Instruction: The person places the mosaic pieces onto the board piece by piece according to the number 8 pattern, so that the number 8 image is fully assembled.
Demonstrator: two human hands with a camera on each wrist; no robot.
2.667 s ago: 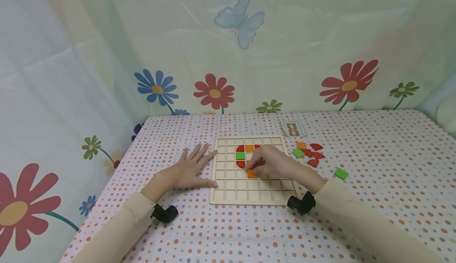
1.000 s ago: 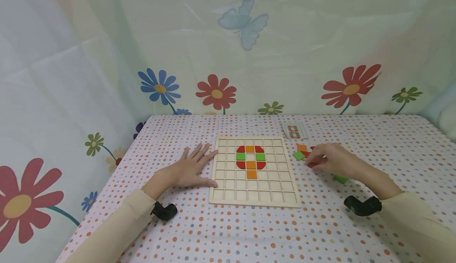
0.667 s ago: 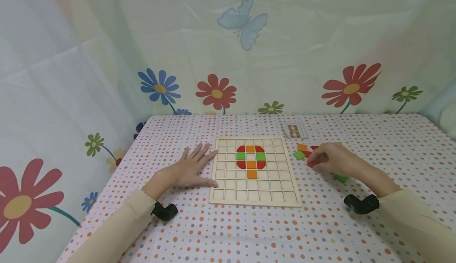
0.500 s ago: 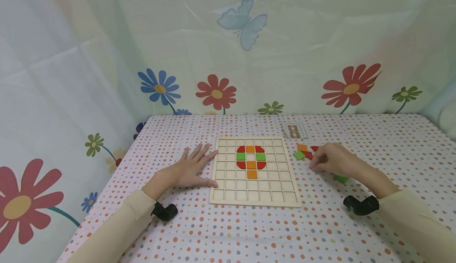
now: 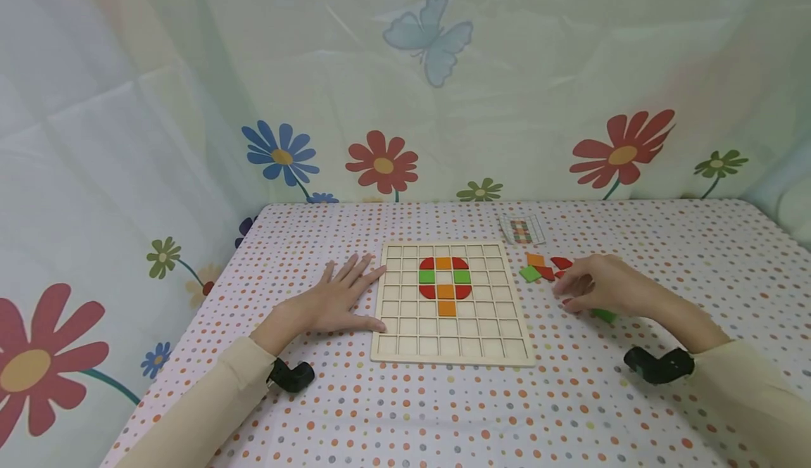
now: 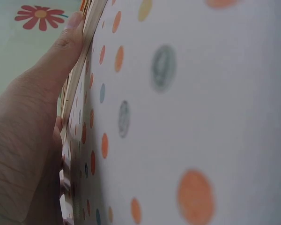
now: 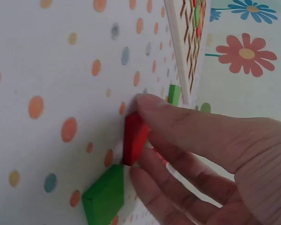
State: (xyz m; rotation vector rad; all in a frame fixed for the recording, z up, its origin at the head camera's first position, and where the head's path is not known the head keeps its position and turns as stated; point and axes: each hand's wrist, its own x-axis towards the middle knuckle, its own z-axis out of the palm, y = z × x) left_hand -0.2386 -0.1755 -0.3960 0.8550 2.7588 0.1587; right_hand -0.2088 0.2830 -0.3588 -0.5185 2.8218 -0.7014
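A square wooden grid board [image 5: 418, 348] lies on the dotted cloth, with red quarter-circle tiles, orange square tiles and green square tiles set in its middle cells. My left hand [image 5: 336, 306] is spread flat at the board's left side; its thumb and index fingertip touch the edge. To the right of the board, my right hand [image 5: 608, 286] pinches a red quarter-circle tile [image 7: 135, 138] between thumb and fingers, low over the cloth. The fingers mostly cover that tile in the head view. Beside it is a green square tile [image 7: 105, 197], partly behind the hand in the head view.
Between board and right hand are a loose orange square tile [image 5: 535, 260], a green tile [image 5: 530, 274] and several red tiles [image 5: 561, 262]. A small pattern card [image 5: 522, 229] lies behind them. A flower-printed curtain [image 5: 317, 67] stands behind the table.
My right hand left the board, where green, red and orange tiles now show, and went to the loose tiles. Lately it shifted slightly right, its fingers spreading around the red tile. My left hand stayed put.
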